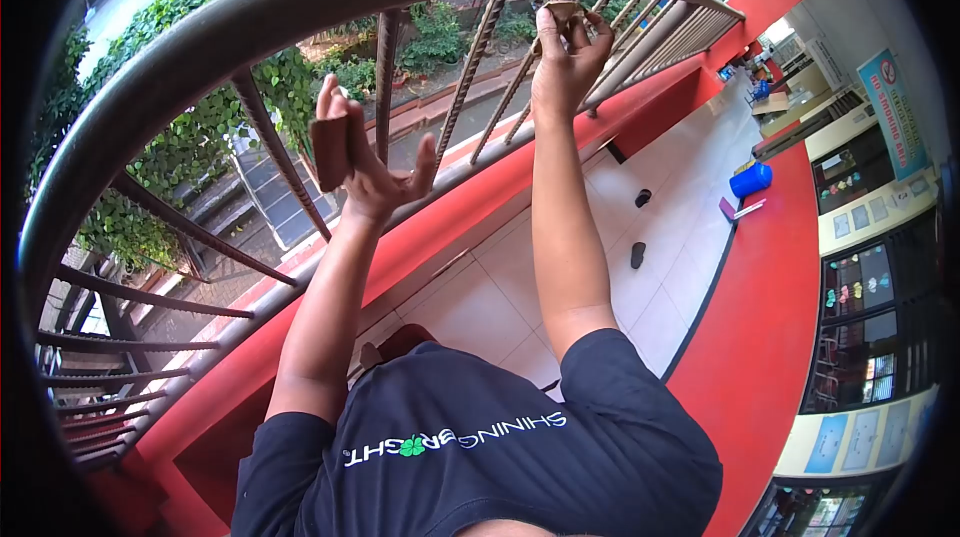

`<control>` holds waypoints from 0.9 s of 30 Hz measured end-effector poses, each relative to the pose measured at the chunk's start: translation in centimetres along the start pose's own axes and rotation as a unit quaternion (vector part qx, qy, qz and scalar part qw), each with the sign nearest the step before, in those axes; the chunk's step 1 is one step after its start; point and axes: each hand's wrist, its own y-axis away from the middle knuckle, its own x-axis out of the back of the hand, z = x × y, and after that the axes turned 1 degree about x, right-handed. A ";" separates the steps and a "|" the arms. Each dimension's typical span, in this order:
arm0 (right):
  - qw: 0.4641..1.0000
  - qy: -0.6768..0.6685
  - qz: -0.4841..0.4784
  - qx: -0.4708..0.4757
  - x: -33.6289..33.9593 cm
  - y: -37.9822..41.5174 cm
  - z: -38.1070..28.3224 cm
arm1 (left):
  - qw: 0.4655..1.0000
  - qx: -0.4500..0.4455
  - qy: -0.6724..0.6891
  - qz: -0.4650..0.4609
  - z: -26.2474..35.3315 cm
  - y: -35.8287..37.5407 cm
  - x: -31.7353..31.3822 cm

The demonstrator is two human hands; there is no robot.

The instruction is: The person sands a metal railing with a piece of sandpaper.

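My left hand point(375, 177) is raised beside the railing bars, thumb spread away from the fingers. A folded brown piece of sandpaper point(332, 154) is tucked at its fingers. Higher up and to the right, my right hand point(570, 62) pinches another small brown piece of sandpaper point(563, 11) between thumb and fingers, close to the upper ends of the bars. In front of both hands curves the thick grey handrail point(270, 12). Twisted metal bars point(468, 77) run from it to a lower pipe point(470, 173).
A red ledge point(440, 227) runs under the railing, beside a white tiled floor point(490, 297). Two dark slippers point(638, 255) lie there. Farther right are a blue container point(750, 179), a red band point(765, 307) and windows. Green plants point(190, 137) grow beyond the bars.
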 end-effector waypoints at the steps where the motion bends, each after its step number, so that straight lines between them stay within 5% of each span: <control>1: 1.000 -0.005 0.002 0.002 0.2 -0.8 0.4 | 0.997 -0.065 -0.013 -0.047 0.7 -0.7 1.0; 3: 0.990 0.080 -0.111 -0.037 0.6 -1.4 1.0 | 0.994 -0.076 -0.020 -0.071 2.6 -0.8 1.4; 5: 0.981 0.121 -0.147 -0.035 -0.6 -1.9 -2.7 | 0.980 -0.107 0.114 -0.122 2.8 -1.7 -0.1; 9: 0.979 0.161 -0.124 0.030 -1.2 -3.2 -2.6 | 0.984 0.110 0.100 -0.098 4.8 -5.4 -4.5; 13: 0.982 0.108 -0.151 0.044 0.7 -0.7 3.2 | 0.955 0.222 0.174 -0.090 4.4 -8.2 -9.0; 15: 0.976 0.086 -0.190 -0.055 2.3 0.5 4.4 | 0.951 0.208 0.194 -0.123 2.3 -7.3 -11.6; 17: 0.959 0.141 -0.241 -0.051 2.1 -1.2 2.8 | 0.954 0.206 0.193 -0.095 2.7 -7.0 -11.6; 19: 0.961 0.198 -0.172 0.085 0.3 -3.5 0.4 | 0.961 0.191 0.196 -0.046 3.1 -6.9 -11.5; 21: 0.950 0.188 -0.206 0.138 0.2 -4.9 0.7 | 0.955 0.216 0.193 -0.062 3.5 -7.0 -11.1; 23: 0.966 0.107 -0.234 -0.025 1.2 -1.7 2.6 | 0.953 0.214 0.205 -0.055 3.5 -7.1 -10.9; 27: 0.968 0.093 -0.234 0.007 3.0 2.7 5.4 | 0.955 0.202 0.205 -0.072 3.3 -7.2 -10.5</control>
